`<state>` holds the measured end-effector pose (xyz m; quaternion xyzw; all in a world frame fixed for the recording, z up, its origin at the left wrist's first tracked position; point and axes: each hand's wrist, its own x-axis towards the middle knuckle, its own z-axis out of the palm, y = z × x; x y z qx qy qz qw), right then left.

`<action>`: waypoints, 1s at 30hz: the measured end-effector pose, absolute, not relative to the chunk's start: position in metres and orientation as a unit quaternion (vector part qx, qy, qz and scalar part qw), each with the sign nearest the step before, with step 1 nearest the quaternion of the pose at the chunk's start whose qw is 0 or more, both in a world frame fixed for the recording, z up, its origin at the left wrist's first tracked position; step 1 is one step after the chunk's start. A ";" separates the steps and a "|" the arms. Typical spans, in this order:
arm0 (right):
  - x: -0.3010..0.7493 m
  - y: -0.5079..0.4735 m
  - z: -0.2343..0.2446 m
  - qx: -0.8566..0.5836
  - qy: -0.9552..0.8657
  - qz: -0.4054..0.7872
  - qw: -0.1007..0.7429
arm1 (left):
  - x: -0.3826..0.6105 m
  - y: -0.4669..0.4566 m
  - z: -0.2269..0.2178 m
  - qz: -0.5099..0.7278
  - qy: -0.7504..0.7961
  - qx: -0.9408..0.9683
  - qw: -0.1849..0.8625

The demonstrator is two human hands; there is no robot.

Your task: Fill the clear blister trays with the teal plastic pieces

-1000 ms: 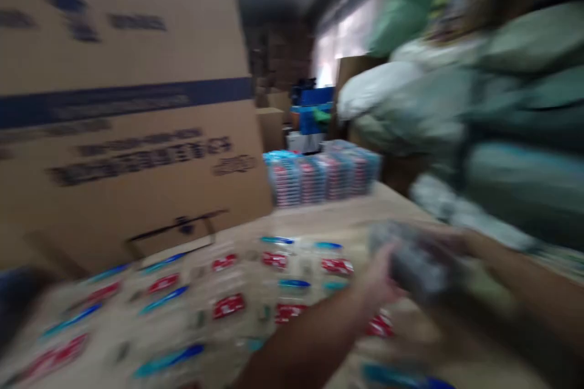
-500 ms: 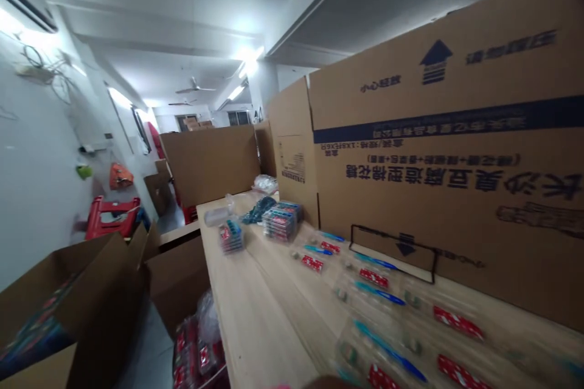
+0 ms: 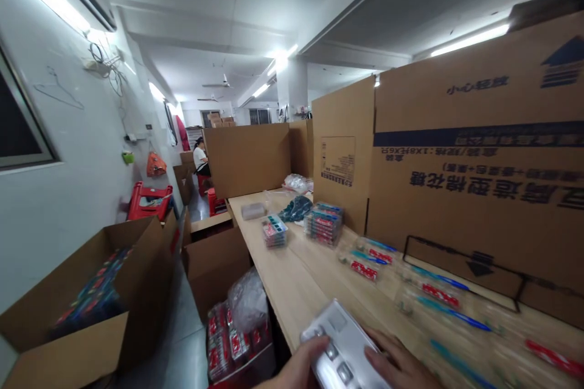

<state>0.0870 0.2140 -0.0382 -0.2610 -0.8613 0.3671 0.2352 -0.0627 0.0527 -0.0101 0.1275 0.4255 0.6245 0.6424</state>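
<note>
At the near edge of a pale wooden bench (image 3: pixel 283 273) in a strip-lit packing aisle: far left, an open cardboard carton (image 3: pixel 137 279) holds dark printed packs (image 3: pixel 91 292). Below the bench edge, red-printed packs (image 3: pixel 223 340) sit beside loose clear film (image 3: pixel 249 301). The left hand (image 3: pixel 296 368) and right hand (image 3: pixel 395 360) stand apart, clamped on opposite edges of a silvery moulded blister tray (image 3: pixel 340 346). Further right, clear-packed toothbrushes (image 3: pixel 438 310) lie before a large printed carton (image 3: pixel 479 194). Risk: a slip on the smooth plastic could drop the tray off the bench edge; a careless swing could scatter the toothbrushes.
</note>
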 end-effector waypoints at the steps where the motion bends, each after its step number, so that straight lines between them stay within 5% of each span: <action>1: 0.068 0.213 -0.031 -0.230 -0.839 0.460 0.178 | -0.074 0.048 -0.016 0.614 0.433 0.103 0.652; 5: 0.014 0.218 -0.010 -0.190 -0.804 0.559 0.072 | -0.101 0.046 -0.045 0.588 0.476 0.015 0.654; 12: 0.001 0.209 -0.013 -0.255 -0.908 0.210 0.257 | -0.102 0.037 -0.036 0.492 0.595 0.183 0.609; 17: 0.007 0.167 -0.028 -0.236 -0.919 0.145 0.281 | -0.140 0.028 0.011 0.463 0.670 0.554 0.171; 19: 0.011 0.158 -0.025 -0.251 -0.916 0.170 0.263 | -0.161 0.039 0.017 0.365 0.664 0.647 0.090; 30: 0.016 0.177 0.030 -0.239 -0.930 0.253 0.119 | -0.179 0.062 -0.017 0.400 0.612 0.677 0.088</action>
